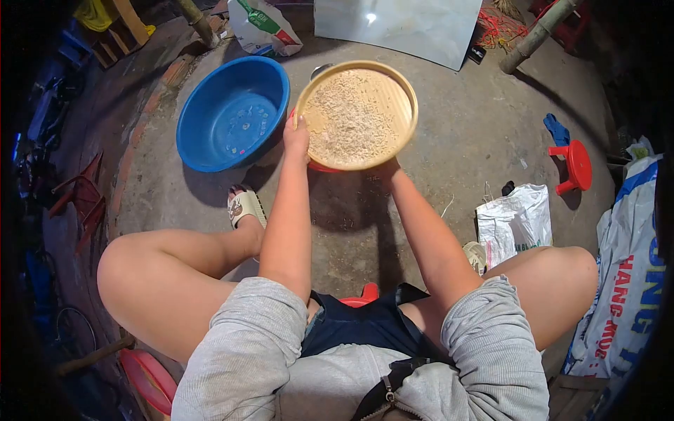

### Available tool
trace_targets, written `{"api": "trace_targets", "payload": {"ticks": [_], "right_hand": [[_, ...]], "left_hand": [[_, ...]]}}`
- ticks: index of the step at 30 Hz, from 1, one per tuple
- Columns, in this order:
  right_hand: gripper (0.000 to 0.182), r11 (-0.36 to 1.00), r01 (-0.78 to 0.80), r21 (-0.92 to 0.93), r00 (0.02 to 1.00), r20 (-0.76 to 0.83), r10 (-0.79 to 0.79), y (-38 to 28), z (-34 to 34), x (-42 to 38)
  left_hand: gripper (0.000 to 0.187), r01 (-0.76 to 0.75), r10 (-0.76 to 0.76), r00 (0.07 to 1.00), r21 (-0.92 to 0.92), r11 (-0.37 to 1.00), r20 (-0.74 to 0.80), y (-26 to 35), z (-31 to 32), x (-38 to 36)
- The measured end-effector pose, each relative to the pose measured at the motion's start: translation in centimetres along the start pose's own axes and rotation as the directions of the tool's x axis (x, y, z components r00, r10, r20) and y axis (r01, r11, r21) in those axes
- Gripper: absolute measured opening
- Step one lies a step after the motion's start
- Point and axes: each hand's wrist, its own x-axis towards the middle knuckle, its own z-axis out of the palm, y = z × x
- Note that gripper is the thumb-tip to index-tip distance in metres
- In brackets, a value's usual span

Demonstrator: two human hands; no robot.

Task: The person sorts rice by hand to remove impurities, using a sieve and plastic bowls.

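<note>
A round, shallow yellow tray (413, 112) is held out in front of me, with pale grain-like bits heaped mostly on its left and lower parts. My left hand (298, 140) grips its left rim, thumb on the near side. At the lower right edge, my right hand (388, 167) supports the tray from beneath, its fingers hidden. Part of a red rim shows below the tray; what it belongs to is mostly covered. Left of the tray stands a large blue basin (232, 119) with a few small bits on its bottom.
A white printed bag (264, 31) and a pale flat panel (397, 28) are at the back. To the right are a red stool (578, 165), a blue cloth (557, 130), a white sack (516, 217) and large printed sacks (621, 274). A bamboo pole (540, 38) stands back right.
</note>
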Motion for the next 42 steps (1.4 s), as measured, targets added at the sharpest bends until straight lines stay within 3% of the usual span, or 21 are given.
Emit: {"api": "trace_targets", "payload": {"ticks": [2,3,4,6,8,10,12,14,16,20,21,23,27,29,30,31,35,36,38,40,42], "right_hand": [[0.030,0.867,-0.247,-0.433,0.953,-0.269,0.138,1.2,-3.9,2.7],[0.024,0.842,-0.195,-0.502,0.940,-0.340,0.015,3.6,-8.3,5.7],[0.024,0.843,-0.196,-0.501,0.940,-0.341,0.015,2.1,-7.6,4.5],[0.023,0.788,-0.061,-0.613,0.832,-0.467,-0.298,-0.7,-6.6,1.9],[0.026,0.853,0.136,-0.504,0.803,-0.448,-0.393,-1.0,-9.0,1.5],[0.029,0.826,0.088,-0.556,0.769,-0.489,-0.411,-3.0,-9.4,0.3],[0.031,0.664,-0.089,-0.742,0.668,-0.539,-0.513,-4.3,-11.7,0.0],[0.031,0.707,-0.107,-0.699,0.634,-0.596,-0.493,-5.1,-13.1,-0.2],[0.031,0.745,-0.121,-0.656,0.602,-0.645,-0.470,-6.1,-13.2,-0.4],[0.029,0.744,-0.143,-0.653,0.537,-0.682,-0.496,-7.1,-13.5,-1.0],[0.031,0.740,-0.149,-0.656,0.518,-0.689,-0.507,-7.3,-13.5,-1.1],[0.032,0.737,-0.153,-0.658,0.499,-0.695,-0.517,-7.6,-13.2,-1.3],[0.038,0.795,-0.146,-0.589,0.517,-0.730,-0.446,-8.3,-14.0,-1.0],[0.040,0.778,-0.206,-0.594,0.526,-0.738,-0.424,-8.3,-14.3,-0.9],[0.040,0.792,-0.126,-0.597,0.496,-0.730,-0.470,-8.5,-13.9,-0.6],[0.040,0.799,-0.045,-0.599,0.462,-0.722,-0.515,-8.9,-13.5,-0.3],[0.042,0.742,0.150,-0.653,0.560,-0.562,-0.609,-11.1,-12.8,1.0],[0.045,0.768,0.229,-0.599,0.616,-0.521,-0.591,-11.8,-12.7,1.3],[0.047,0.790,0.301,-0.534,0.667,-0.474,-0.575,-12.6,-12.4,1.5],[0.052,0.973,0.160,-0.163,0.849,-0.479,-0.221,-14.0,-11.1,1.0],[0.057,0.988,0.125,-0.094,0.914,-0.376,-0.151,-14.3,-11.3,1.6]], "left_hand": [[0.022,-0.017,0.015,0.995,-0.021,1.000,-0.103,0.7,0.8,-1.1],[0.022,-0.037,0.035,0.980,-0.006,0.999,-0.196,1.4,1.2,-1.6],[0.021,-0.058,0.057,0.956,0.008,0.998,-0.287,1.5,1.3,-1.7],[0.020,-0.108,0.114,0.973,0.045,0.993,-0.199,2.0,1.0,-1.5],[0.021,0.007,-0.023,0.998,0.260,0.966,0.059,2.9,1.0,-1.4],[0.020,-0.024,0.006,0.998,0.311,0.950,0.059,2.7,1.7,-2.0],[0.021,-0.057,0.085,0.984,0.175,0.983,-0.158,1.5,2.0,-2.3],[0.021,-0.059,0.084,0.972,0.118,0.991,-0.220,0.0,2.2,-1.9],[0.021,-0.011,0.017,1.000,0.255,0.967,-0.020,0.2,2.6,-2.5],[0.021,0.051,-0.083,0.963,0.132,0.990,0.254,-0.6,3.4,-2.5],[0.021,0.054,-0.086,0.963,0.132,0.990,0.256,-0.4,3.7,-3.0],[0.022,0.031,-0.029,0.999,0.080,0.996,-0.027,0.0,4.3,-4.2],[0.022,-0.014,0.006,0.998,0.120,0.993,0.068,-0.5,4.5,-3.9],[0.023,0.051,-0.061,0.931,0.038,0.998,0.361,-0.9,4.2,-3.4],[0.023,0.053,-0.064,0.930,0.040,0.998,0.362,-1.0,4.2,-3.5],[0.024,0.067,-0.060,0.971,-0.022,0.998,0.231,-1.2,4.2,-3.6],[0.026,0.038,-0.053,0.989,-0.104,0.994,-0.138,-0.6,4.6,-4.6],[0.026,0.037,-0.051,0.989,-0.104,0.994,-0.139,-0.8,4.6,-4.4],[0.025,-0.070,0.062,0.994,0.098,0.993,0.088,-1.4,4.6,-4.0],[0.024,-0.055,0.034,0.979,0.100,0.994,0.199,-0.8,5.2,-4.0],[0.024,-0.035,0.002,0.951,0.102,0.994,0.309,-0.9,5.6,-4.3]]}}
